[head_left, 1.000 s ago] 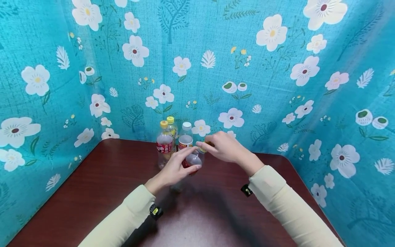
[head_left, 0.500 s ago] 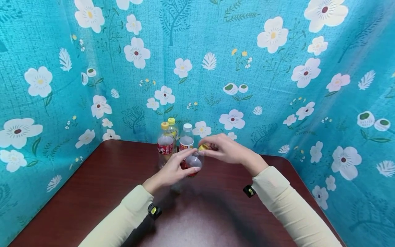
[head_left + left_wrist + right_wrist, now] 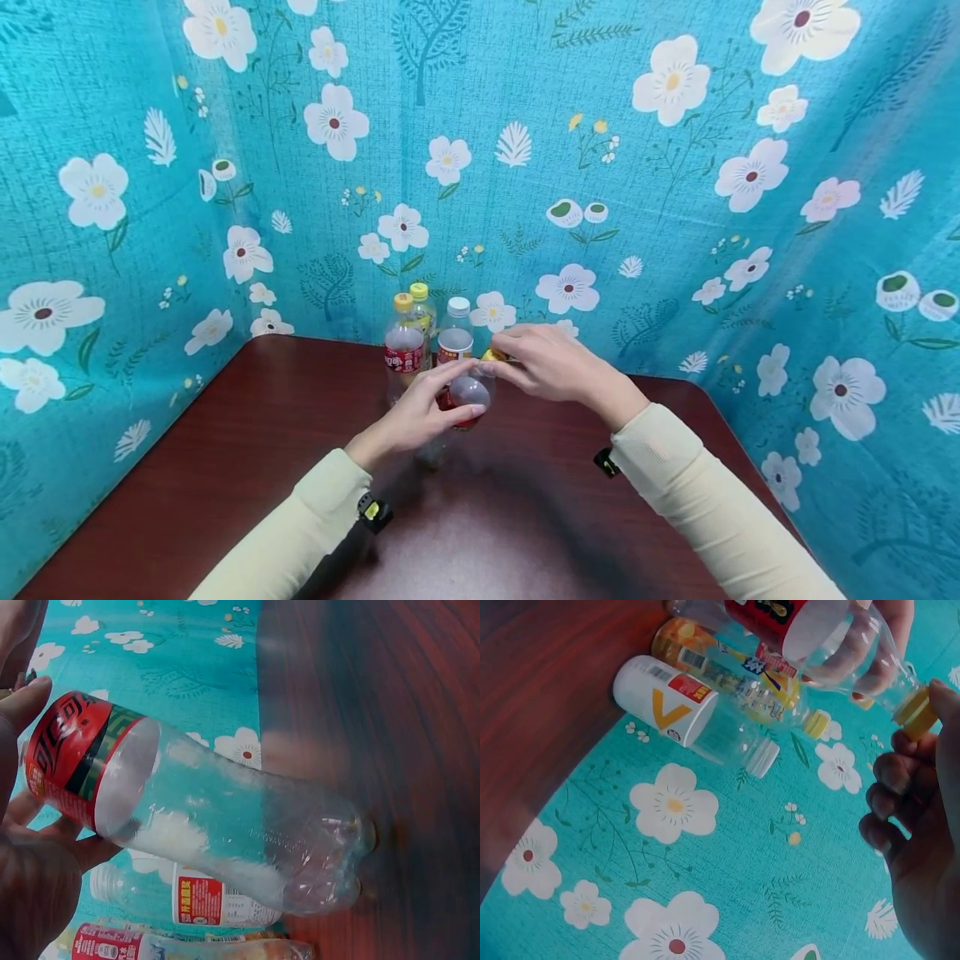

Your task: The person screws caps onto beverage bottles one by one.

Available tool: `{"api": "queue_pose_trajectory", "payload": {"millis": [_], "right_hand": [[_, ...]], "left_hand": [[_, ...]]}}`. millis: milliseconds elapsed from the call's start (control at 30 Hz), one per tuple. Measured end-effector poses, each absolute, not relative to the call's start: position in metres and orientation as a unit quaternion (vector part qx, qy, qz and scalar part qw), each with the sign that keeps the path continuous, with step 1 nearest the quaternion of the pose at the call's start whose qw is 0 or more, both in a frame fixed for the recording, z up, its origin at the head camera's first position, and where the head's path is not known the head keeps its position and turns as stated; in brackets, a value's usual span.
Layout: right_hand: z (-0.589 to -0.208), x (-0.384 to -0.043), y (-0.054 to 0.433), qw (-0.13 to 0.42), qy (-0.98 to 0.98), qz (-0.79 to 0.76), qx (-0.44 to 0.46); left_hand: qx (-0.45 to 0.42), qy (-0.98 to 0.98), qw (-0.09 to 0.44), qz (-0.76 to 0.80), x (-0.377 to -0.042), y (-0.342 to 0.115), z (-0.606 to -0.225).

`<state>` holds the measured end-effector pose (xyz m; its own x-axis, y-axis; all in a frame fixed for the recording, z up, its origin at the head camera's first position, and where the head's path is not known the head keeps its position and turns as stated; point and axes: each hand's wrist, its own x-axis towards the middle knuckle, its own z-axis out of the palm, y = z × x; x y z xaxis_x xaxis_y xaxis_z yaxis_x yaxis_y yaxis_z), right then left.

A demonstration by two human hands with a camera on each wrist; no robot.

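In my left hand [image 3: 416, 412] I hold a clear plastic soda bottle [image 3: 217, 817] around its red, black and green label [image 3: 75, 750]. The bottle leans, its neck pointing towards my right hand [image 3: 551, 364] and its base low over the table; whether the base touches the wood I cannot tell. A yellow cap [image 3: 916, 712] sits at the bottle's neck. The right thumb and index finger pinch this cap, while the other fingers curl below it, as the right wrist view shows. No liquid is visible inside the bottle.
Just behind stand several bottles: one with a white cap [image 3: 458, 307], one with an orange cap and red label [image 3: 403, 358], and one with a yellow cap [image 3: 419, 292]. The dark red-brown table [image 3: 300, 442] ends at a blue flowered curtain [image 3: 510, 192].
The right fingers have shifted about the cap: half a second ago they stood wider with more of the yellow showing, now they are closer round it. The left hand and bottle stay nearly in place.
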<state>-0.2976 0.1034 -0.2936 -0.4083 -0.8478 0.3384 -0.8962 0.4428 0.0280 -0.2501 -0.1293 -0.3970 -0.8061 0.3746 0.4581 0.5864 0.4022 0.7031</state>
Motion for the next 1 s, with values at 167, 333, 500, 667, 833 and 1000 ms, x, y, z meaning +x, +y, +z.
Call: {"api": "queue_pose_trajectory", "payload": {"millis": [167, 333, 500, 667, 833, 1000], "right_hand": [[-0.296, -0.289, 0.098, 0.173, -0.861, 0.069, 0.473], [-0.303, -0.279, 0.088, 0.212, -0.892, 0.087, 0.391], [-0.310, -0.274, 0.078, 0.243, -0.914, 0.114, 0.305], [-0.311, -0.283, 0.081, 0.222, -0.910, 0.139, 0.321], [-0.307, -0.296, 0.099, 0.183, -0.882, 0.134, 0.414], [-0.304, -0.301, 0.108, 0.161, -0.858, 0.099, 0.478]], "left_hand": [[-0.290, -0.827, 0.146, -0.459, -0.246, -0.123, -0.398], [-0.271, -0.829, 0.194, -0.449, -0.244, -0.114, -0.400], [-0.259, -0.832, 0.216, -0.442, -0.243, -0.107, -0.401], [-0.259, -0.833, 0.203, -0.444, -0.246, -0.110, -0.399], [-0.265, -0.837, 0.171, -0.447, -0.250, -0.120, -0.398], [-0.275, -0.833, 0.153, -0.454, -0.251, -0.130, -0.396]]}}
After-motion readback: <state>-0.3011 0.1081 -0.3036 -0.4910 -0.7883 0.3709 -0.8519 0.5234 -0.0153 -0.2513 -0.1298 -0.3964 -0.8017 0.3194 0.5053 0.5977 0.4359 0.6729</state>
